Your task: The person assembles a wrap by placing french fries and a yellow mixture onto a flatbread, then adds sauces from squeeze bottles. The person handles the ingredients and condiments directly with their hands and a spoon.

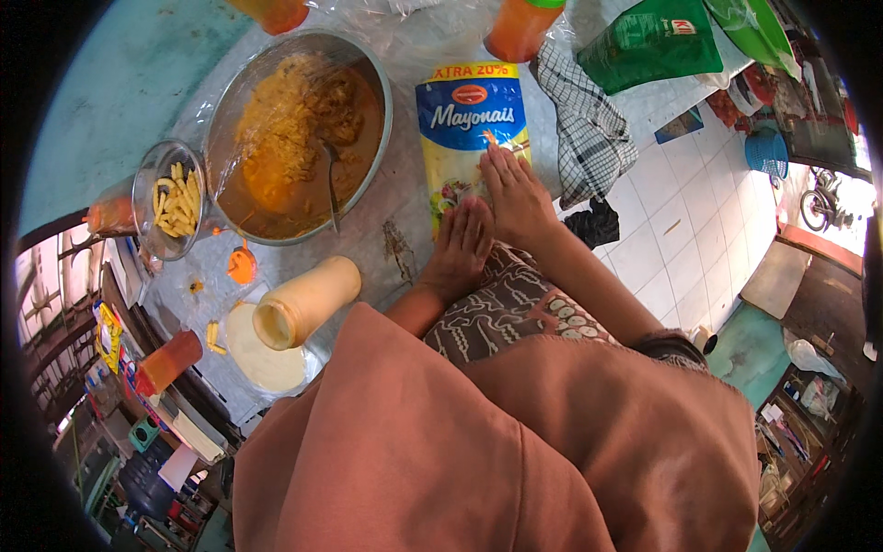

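Observation:
Both my hands lie on a blue and yellow mayonnaise pouch [432, 175] flat on the plastic-covered table. My left hand [464, 237] rests with straight fingers on its lower part. Higher up, on the pouch's right side, is my right hand [520, 198], its fingers stretched out flat. The two hands nearly meet, and they hide the pouch's lower right portion. To the left, near my left forearm, an uncapped pale yellow squeeze bottle [317, 293] has its open mouth toward the lower left. An orange nozzle cap [242, 266] sits apart from it.
A large metal bowl [386, 138] of orange food with a spoon [332, 189] stands left. Beside it are a cup of fried sticks [177, 201], pale round sheets [262, 354] and a red bottle [170, 362]. A checked cloth [584, 129] and green pouch [653, 46] lie right.

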Demonstrator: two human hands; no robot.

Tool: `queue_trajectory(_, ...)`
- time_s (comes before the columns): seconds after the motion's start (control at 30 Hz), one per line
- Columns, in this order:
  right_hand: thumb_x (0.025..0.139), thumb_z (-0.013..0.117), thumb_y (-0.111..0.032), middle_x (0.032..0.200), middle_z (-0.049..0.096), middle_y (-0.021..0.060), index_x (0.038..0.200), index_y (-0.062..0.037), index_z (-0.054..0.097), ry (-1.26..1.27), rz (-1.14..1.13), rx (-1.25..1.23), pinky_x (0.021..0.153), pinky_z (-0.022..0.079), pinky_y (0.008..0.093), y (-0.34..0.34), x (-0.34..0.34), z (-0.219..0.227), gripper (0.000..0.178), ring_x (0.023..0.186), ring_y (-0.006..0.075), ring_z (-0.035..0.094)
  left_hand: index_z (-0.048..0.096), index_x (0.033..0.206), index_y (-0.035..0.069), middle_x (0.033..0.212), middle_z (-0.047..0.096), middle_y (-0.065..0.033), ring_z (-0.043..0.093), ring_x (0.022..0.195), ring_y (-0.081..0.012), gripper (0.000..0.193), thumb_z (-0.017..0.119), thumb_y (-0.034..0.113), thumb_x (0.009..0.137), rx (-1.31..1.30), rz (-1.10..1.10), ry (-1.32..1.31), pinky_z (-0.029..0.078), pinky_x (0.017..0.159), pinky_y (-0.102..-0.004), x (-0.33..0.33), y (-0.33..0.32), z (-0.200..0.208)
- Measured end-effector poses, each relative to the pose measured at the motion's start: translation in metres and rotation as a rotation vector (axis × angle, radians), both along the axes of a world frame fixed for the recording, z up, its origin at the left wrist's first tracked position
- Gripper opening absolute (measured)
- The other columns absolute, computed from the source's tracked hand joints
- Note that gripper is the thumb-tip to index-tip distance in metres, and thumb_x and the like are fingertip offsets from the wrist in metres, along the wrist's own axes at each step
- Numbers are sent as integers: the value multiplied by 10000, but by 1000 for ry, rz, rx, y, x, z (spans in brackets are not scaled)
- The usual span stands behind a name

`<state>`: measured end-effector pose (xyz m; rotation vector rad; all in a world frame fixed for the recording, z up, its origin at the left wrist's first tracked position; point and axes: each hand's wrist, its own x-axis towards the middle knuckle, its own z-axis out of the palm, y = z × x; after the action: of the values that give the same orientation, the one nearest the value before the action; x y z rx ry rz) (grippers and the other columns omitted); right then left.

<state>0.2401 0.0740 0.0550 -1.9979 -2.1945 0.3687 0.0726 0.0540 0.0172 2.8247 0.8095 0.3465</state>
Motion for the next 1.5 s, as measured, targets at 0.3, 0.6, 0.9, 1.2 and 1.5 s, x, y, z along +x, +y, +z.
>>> queue_trajectory(0.3,923,376,-407,1182,564,184,1130,-100,611,546,-266,-363,931,409,388,67,61,22,439,1093,310,541,338,1328,-68,1390,296,-265,302,1293,-417,545,482,110,833,-50,-8,-64,230,1061,-534,-1,10,10)
queue_trajectory(0.6,863,479,-276,1258,509,182,1185,-8,540,66,56,128,1043,271,500,-59,3,12,423,1185,295,480,430,1294,-19,1323,409,-172,397,1211,-324,471,500,166,867,115,74,-77,339,1020,-463,-1,1,6)
queue_trajectory(0.9,888,446,-299,1339,451,181,1263,24,472,-163,-53,69,1037,154,628,-45,-2,12,496,1233,238,454,461,1256,-23,1296,425,-178,409,1190,-338,473,524,210,850,125,48,-67,356,1000,-476,-4,3,-1)
queue_trajectory(1.2,799,481,-288,1258,509,212,1156,43,561,-249,109,-80,1040,195,605,-43,-15,26,493,1225,321,432,471,1231,-31,1293,450,-161,453,1150,-342,445,511,227,871,213,9,-143,372,991,-472,1,14,-9)
queue_trajectory(1.5,842,428,-311,1335,419,250,1224,68,491,-210,27,-29,1034,173,622,-55,-7,19,542,1230,364,410,433,1290,9,1332,409,-148,405,1215,-314,544,519,101,761,99,11,-92,350,1015,-468,-2,13,0)
